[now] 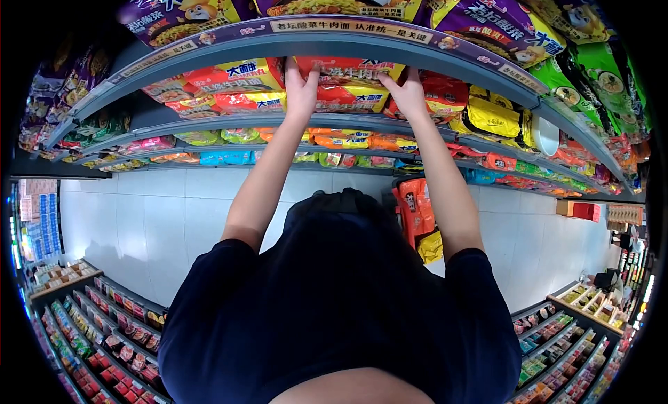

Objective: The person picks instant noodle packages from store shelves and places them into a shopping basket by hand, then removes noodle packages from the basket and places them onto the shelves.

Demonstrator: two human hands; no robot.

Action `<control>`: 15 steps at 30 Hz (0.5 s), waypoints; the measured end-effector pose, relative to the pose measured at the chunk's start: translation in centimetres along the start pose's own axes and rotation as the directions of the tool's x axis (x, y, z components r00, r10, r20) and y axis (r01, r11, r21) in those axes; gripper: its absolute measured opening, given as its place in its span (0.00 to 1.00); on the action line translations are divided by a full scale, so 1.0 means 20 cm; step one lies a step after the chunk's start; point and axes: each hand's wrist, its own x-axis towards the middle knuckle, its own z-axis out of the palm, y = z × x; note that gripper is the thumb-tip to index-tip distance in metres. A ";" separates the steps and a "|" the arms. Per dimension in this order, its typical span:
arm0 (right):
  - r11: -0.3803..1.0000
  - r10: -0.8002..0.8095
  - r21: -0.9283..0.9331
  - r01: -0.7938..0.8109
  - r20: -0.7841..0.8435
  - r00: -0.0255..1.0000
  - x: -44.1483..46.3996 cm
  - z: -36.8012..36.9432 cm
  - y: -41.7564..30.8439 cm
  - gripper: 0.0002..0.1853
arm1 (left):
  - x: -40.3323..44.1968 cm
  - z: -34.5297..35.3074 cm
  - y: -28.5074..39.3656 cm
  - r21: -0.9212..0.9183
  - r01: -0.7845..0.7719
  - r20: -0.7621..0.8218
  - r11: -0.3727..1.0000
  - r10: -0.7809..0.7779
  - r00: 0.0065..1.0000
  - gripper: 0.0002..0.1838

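My left hand (301,91) and my right hand (407,96) reach into the shelf under the purple label strip. Between them is a red multipack of instant noodles (341,71). Each hand grips one side of this pack, thumbs toward the front; the far fingertips are partly hidden. Directly below lies another red noodle pack (344,100) with a yellow corner. More red and yellow noodle packs (240,80) are stacked left of my left hand. To the right of my right hand sit red packs (445,91) and a yellow pack (495,119).
Purple noodle packs (341,2) fill the shelf above, behind a curved front edge (376,29) close over my hands. A white round container (546,136) stands at the right. Lower shelves hold colourful packs. A container with red packs (415,206) is on the floor.
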 end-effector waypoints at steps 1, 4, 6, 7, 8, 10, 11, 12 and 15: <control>0.999 0.029 0.020 -0.029 0.010 1.000 0.01 0.01 0.04 0.37 | 0.00 -0.01 -0.01 0.057 -0.022 -0.005 0.998 0.023 1.000 0.32; 0.968 -0.001 -0.250 0.003 0.010 1.000 0.04 0.03 0.09 0.40 | -0.06 -0.01 0.01 0.128 -0.041 -0.044 0.991 0.047 0.998 0.35; 0.968 0.086 -0.240 -0.075 0.036 0.996 0.03 0.03 0.06 0.41 | -0.13 0.02 0.02 0.165 -0.057 -0.066 0.985 0.068 0.996 0.37; 0.966 0.129 -0.234 -0.114 0.051 0.990 0.02 0.03 0.01 0.42 | -0.16 0.02 0.02 0.198 -0.072 -0.065 0.978 0.086 0.994 0.38; 0.957 0.178 -0.239 -0.162 0.050 0.983 0.01 0.03 -0.03 0.40 | -0.19 0.03 0.02 0.231 -0.087 -0.065 0.969 0.105 0.992 0.39; 0.933 0.277 -0.250 -0.258 0.046 0.960 -0.02 0.02 -0.09 0.37 | -0.21 0.03 0.03 0.248 -0.094 -0.030 0.964 0.104 0.994 0.40; 0.936 0.259 -0.253 -0.245 0.023 0.966 -0.04 0.02 -0.10 0.39 | -0.20 0.03 0.01 0.234 -0.082 -0.026 0.969 0.091 0.996 0.40; 0.938 0.240 -0.258 -0.232 0.001 0.971 -0.05 0.02 -0.10 0.41 | -0.19 0.03 0.00 0.220 -0.070 -0.022 0.973 0.077 0.997 0.40; 0.927 0.226 -0.308 -0.213 0.007 0.974 -0.04 0.00 -0.08 0.44 | -0.19 0.03 -0.04 0.218 -0.067 0.008 0.974 0.067 0.998 0.41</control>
